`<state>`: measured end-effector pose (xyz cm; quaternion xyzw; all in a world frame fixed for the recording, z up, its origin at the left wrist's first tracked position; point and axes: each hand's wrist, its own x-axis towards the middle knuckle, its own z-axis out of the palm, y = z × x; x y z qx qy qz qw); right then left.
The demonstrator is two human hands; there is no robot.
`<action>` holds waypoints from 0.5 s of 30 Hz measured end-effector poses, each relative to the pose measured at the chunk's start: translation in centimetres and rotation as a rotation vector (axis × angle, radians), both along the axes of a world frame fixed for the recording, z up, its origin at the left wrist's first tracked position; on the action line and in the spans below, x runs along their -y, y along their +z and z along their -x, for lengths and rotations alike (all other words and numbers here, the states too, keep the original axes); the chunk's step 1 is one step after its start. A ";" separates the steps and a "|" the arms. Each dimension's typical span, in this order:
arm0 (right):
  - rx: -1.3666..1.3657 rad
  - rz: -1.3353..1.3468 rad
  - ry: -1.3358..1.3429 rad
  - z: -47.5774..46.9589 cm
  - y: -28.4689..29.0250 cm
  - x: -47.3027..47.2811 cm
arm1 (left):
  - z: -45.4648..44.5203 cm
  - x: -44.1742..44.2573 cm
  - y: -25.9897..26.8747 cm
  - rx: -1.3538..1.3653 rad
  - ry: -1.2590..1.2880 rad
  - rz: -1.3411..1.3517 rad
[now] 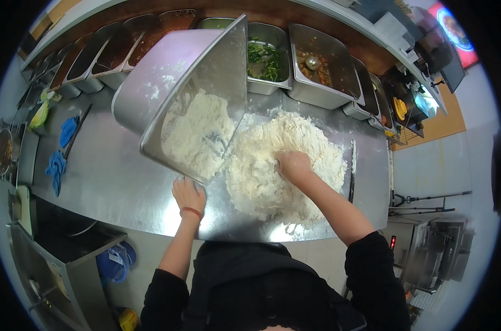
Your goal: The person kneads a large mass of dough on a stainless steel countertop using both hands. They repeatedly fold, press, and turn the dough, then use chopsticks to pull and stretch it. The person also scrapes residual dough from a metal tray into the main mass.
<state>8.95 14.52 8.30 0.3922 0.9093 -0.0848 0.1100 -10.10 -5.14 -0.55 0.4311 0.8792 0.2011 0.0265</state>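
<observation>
A large mass of floury, shaggy dough [254, 173] is spread on the stainless steel worktop [122, 182]. My right hand [294, 165] presses into its middle, the fingers partly buried; whether they grip any dough is hidden. A deep metal pan [230, 78], tilted on its side at the dough's left, holds a heap of white flour [198, 132]. At the pan's lower corner lies my left hand [189, 196], a reddish band on its wrist. Its fingertips reach the pan's rim; a firm hold on it does not show. A thin, flour-dusted rod [352, 169] lies right of the dough.
Steel food pans stand along the back, one with chopped greens [269, 62], another with a ladle [312, 63] in diced food. Blue cloths [57, 167] and a dark rod [77, 131] lie at the left, near a piece of cabbage [40, 116]. A blue bin [117, 261] is below.
</observation>
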 end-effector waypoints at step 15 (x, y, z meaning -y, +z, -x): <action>0.000 -0.042 -0.034 1.9 -2.7 -0.8 | -0.6 0.2 0.5 -0.079 0.022 -0.109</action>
